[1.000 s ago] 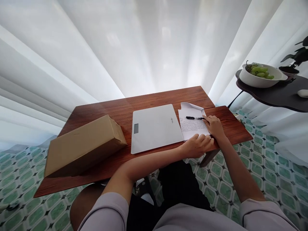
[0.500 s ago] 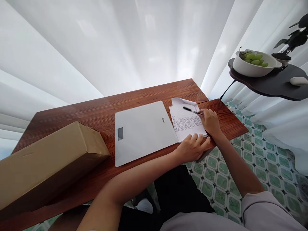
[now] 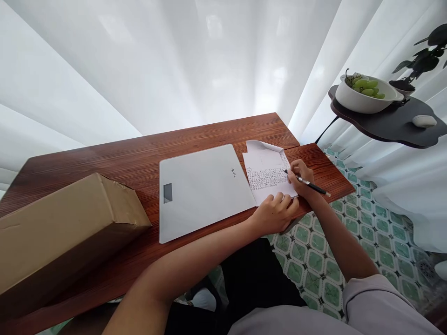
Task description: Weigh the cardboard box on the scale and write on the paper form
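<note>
A black pen is gripped in my right hand, its tip at the end of a handwritten line on the white paper. Rows of small dark writing fill the middle of the sheet, and its far edge curls up. My left hand lies with fingers spread over the paper's near edge, holding nothing. Left of the paper, and touching or nearly touching it, a flat white scale with a small grey display lies on the brown wooden table.
A large cardboard box takes up the table's left end. At the right, a dark wavy-edged side table bears a white bowl of green grapes, a white computer mouse and a potted plant. White curtains hang behind.
The pen has swung round in my right hand: it pointed away over the paper, and now its writing tip meets the sheet. My left hand stays at the paper's edge. The view has shifted slightly.
</note>
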A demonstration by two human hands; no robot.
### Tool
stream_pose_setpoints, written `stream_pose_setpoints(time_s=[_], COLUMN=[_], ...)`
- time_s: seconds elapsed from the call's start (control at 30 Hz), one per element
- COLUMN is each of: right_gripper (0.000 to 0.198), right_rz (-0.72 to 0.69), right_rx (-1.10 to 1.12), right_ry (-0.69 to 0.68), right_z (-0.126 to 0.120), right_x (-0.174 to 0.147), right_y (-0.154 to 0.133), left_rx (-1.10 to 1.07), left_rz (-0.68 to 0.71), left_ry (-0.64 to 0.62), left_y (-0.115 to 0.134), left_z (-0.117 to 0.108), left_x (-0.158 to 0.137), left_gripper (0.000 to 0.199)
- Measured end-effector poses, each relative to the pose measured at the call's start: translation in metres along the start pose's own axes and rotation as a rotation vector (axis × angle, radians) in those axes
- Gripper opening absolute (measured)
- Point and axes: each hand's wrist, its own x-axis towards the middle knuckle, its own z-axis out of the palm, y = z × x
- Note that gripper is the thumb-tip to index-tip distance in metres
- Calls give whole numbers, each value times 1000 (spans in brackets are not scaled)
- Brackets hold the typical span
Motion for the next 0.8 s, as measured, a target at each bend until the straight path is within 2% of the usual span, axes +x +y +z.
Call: stream_pose_setpoints(time_s=[0.03, 0.13, 0.23, 0.3, 0.53, 0.8], right_gripper=[4, 12, 30, 35, 34, 33], right_rz=[38, 117, 106, 108, 165, 195], right_rx=[83, 221, 163, 151, 170, 181], right_ry=[-66, -197, -194, -203, -304, -337], right_z=[-1, -4, -3, -2, 0, 0], right_x=[0, 0, 0, 1, 0, 1], right_y=[-1, -5, -7, -8, -8, -10], left_rx=[-3, -7, -7, -13, -32, -41], left_rz=[-2, -6, -16, -27, -54, -66], left_ry=[0, 14, 48, 40, 8, -55], left_y=[0, -1, 0, 0, 1, 2], left_z=[1, 2, 3, 5, 8, 5], left_x=[0, 0, 0, 0, 0, 0], left_gripper=[32, 23, 21, 20, 23, 28])
